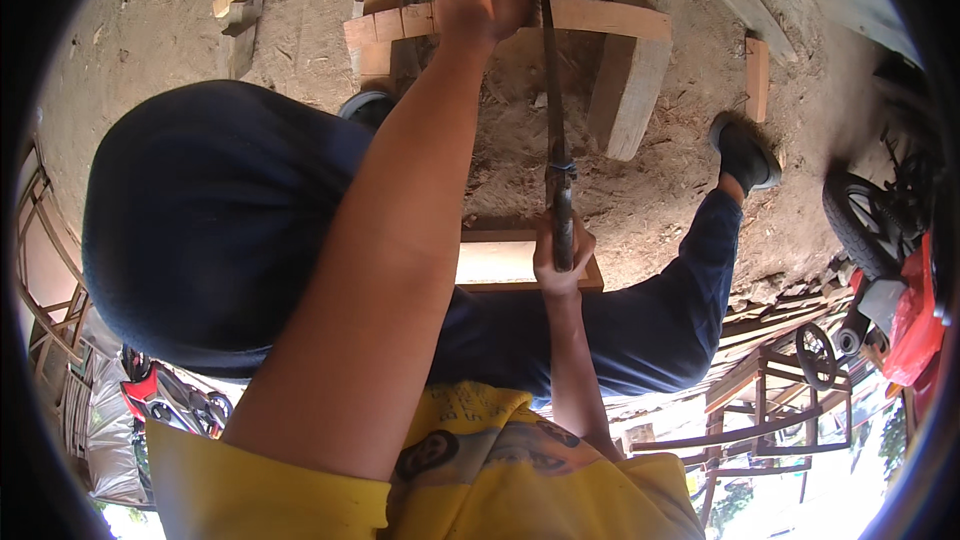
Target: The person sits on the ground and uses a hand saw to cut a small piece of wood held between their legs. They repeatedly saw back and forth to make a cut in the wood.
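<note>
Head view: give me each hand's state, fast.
Left hand: closed, gripping the light wooden plank.
Right hand: closed, holding the saw by its handle.

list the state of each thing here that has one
long tool, gripped, blade crossing the plank
plank, laid over two beams; any cut unclear
left hand, curled over plank
right hand, closed around tool handle
right shoe, worn, on dirt

Metal saw blade (552,105), smooth wooden plank (605,18), matt cloth trousers (640,330), rough earthen ground (690,155)
</note>
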Motion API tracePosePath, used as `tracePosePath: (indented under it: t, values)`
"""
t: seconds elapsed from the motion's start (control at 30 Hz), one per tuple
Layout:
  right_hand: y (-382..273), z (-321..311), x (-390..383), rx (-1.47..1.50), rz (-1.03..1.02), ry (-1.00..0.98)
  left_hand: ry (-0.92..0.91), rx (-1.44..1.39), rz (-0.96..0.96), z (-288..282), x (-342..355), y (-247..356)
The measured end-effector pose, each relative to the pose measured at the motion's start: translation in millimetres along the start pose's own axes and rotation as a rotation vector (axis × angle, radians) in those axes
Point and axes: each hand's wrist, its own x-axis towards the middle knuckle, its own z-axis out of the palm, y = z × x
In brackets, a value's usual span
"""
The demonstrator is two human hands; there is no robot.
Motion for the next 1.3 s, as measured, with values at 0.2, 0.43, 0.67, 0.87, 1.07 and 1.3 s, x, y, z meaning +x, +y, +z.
tracePosePath:
  t: [0.2, 0.43, 0.67, 0.87, 1.07, 1.3]
  values:
    - [-20.2, 22.4, 58.5, 0.131, 0.15, -0.001, -0.017, 0.013, -0.016, 8.2, 10.4, 1.0]
    - [-1.0, 9.9, -12.0, -0.085, -0.038, 0.078, 0.012, 0.023, -0.02, 12.0, 5.0, -1.4]
    - [-26.2, 25.9, 59.1, 0.132, 0.12, -0.018, 0.031, 0.044, 0.007, 6.3, 6.1, -3.6]
    - [3.9, 15.7, -4.5, -0.025, 0.01, 0.06, 0.058, -0.007, 0.023, 8.8, 6.9, 1.1]
    - [-22.8, 25.3, 66.6, 0.108, 0.147, -0.041, 0.015, 0.017, -0.011, 4.6, 5.6, -2.6]
    - [-3.7, 16.1, -2.2, 0.015, 0.032, 0.015, 0.056, -0.002, -0.02, 4.6, 0.5, -4.8]
